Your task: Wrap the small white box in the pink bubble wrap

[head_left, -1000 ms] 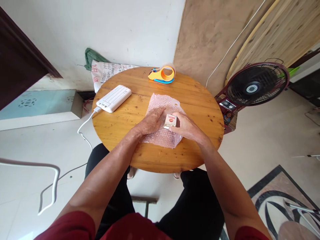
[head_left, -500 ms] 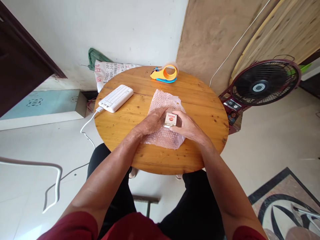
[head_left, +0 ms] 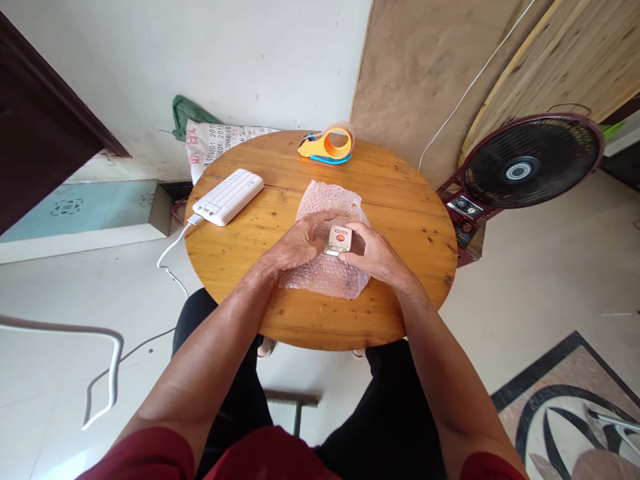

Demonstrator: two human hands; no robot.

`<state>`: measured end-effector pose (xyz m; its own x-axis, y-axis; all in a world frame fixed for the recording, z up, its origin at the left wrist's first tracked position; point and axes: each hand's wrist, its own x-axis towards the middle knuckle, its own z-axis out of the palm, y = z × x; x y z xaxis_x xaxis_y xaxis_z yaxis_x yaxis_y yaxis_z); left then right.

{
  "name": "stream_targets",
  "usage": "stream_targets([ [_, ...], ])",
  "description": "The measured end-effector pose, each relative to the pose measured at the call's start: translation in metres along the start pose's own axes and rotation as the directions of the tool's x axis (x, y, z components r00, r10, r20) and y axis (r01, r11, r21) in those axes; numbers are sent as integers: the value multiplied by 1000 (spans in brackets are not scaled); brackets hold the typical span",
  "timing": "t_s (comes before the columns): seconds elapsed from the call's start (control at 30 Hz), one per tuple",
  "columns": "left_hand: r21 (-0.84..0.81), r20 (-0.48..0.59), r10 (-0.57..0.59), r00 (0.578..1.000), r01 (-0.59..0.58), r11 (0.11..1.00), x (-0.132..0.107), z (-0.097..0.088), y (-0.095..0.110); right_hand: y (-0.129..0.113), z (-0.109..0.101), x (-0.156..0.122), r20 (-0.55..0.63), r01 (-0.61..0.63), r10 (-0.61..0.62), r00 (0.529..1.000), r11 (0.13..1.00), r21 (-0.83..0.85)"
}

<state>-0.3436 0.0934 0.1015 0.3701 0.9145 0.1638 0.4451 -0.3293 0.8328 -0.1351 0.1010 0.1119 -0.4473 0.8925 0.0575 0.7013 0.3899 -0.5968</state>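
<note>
A sheet of pink bubble wrap (head_left: pixel 325 273) lies on the round wooden table (head_left: pixel 400 220). On it stands a small box with a red and white label (head_left: pixel 339 240). My right hand (head_left: pixel 376 255) grips the box from the right, fingers curled round it. My left hand (head_left: pixel 299 241) rests on the bubble wrap just left of the box, fingers bent and touching the box's left side.
A white power bank (head_left: pixel 229 196) with a white cable lies at the table's back left. An orange and blue tape dispenser (head_left: pixel 327 145) sits at the far edge. A dark red floor fan (head_left: pixel 520 170) stands to the right. A printed sack (head_left: pixel 210 143) leans behind the table.
My left hand's fingers have curled in from lying flat on the wrap and now touch the box. The box and right hand have hardly moved.
</note>
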Motion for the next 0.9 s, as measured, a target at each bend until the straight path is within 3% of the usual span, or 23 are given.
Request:
stream_targets([
  [0.17,-184,64,33,997,-21,983,-2,-1,5,12,2,-1,-34,71,-67,997,989,131],
  [0.47,-97,16,50,999,-48,994,1,1,-2,14,2,-1,-36,91,-86,996,980,178],
  [0.7,-185,50,131,990,-119,975,2,0,-1,11,0,-6,-26,69,-65,998,976,209],
  [0.9,-91,27,129,991,-126,988,2,-1,2,14,0,-8,-27,112,-109,994,981,160],
])
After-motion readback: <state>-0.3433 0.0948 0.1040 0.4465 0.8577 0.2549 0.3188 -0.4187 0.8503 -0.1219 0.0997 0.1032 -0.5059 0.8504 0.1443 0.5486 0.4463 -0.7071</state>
